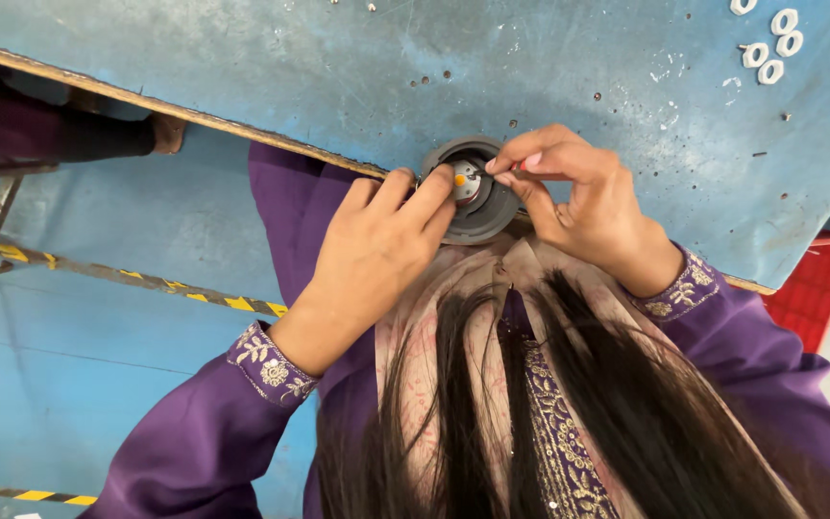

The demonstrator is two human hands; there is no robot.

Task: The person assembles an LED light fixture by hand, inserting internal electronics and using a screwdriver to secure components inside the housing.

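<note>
Two hands [377, 240] [578, 202] pinch a round grey ribbed disc [485, 207].

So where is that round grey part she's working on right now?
The round grey part sits at the near edge of the blue table, about mid-frame in the head view, between the left hand, whose fingers rest on it, and the right hand.

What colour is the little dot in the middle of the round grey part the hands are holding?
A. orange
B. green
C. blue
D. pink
A: an orange dot sits in the centre of the round grey part, between the left hand's fingertips and the right hand, at the edge of the blue table.
</note>
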